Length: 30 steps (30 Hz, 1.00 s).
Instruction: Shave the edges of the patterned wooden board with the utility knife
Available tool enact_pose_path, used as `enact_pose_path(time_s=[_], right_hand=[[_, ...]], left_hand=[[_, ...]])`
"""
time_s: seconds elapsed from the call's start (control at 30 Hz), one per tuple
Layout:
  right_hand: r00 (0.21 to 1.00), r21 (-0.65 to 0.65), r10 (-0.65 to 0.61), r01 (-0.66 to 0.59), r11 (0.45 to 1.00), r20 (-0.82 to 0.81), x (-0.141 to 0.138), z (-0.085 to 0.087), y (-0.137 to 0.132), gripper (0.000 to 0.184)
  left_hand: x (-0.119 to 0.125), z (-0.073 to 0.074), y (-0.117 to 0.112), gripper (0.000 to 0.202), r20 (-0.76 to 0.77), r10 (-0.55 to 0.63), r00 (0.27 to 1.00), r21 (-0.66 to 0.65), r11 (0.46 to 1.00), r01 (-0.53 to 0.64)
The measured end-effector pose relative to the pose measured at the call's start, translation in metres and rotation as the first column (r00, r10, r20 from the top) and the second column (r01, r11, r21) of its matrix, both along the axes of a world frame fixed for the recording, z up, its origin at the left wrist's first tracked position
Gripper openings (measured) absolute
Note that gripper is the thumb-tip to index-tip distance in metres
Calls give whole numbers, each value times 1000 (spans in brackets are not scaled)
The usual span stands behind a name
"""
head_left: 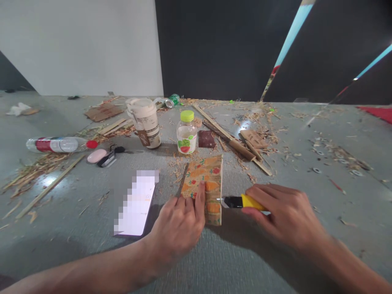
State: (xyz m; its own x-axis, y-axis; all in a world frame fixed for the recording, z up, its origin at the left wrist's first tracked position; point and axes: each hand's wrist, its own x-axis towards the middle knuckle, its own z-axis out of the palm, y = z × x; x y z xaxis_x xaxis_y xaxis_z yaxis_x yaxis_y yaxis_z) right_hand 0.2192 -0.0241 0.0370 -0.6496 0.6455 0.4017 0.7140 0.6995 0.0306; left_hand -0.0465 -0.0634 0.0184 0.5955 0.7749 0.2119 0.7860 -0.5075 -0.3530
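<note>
My left hand [183, 224] is closed on a tan board [212, 167] printed with orange patches, red flowers and green leaves. Its index finger lies stretched along the printed face, while the other fingers are curled and the thumb is hidden. My right hand [280, 208] grips a yellow and black utility knife [234, 202]. The knife points left, and its blade tip meets the board's right edge; whether it cuts in I cannot tell. A smartphone [139, 208] with a lit, pixelated screen lies left of my left hand.
Beyond the board stand a jar with a green lid [186, 132] and a lidded paper cup [143, 122]. A plastic bottle [61, 144] lies at left, near a pink oval object [97, 156]. Wood strips [214, 122], shavings and several metal washers [317, 170] litter the grey surface.
</note>
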Motion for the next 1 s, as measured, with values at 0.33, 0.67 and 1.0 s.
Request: enact_pose_path(time_s=[0.33, 0.67, 1.0], right_hand=[[999, 40, 32, -32, 999, 2, 2, -2, 1, 31], [999, 95, 42, -41, 995, -5, 3, -3, 3, 34], [998, 170, -57, 54, 984, 13, 10, -5, 11, 35]], left_hand=[[-3, -2, -3, 74, -17, -22, 1000, 15, 1000, 22], [-4, -1, -5, 72, 0, -38, 999, 35, 999, 38], [-7, -2, -5, 73, 25, -39, 999, 2, 999, 39]])
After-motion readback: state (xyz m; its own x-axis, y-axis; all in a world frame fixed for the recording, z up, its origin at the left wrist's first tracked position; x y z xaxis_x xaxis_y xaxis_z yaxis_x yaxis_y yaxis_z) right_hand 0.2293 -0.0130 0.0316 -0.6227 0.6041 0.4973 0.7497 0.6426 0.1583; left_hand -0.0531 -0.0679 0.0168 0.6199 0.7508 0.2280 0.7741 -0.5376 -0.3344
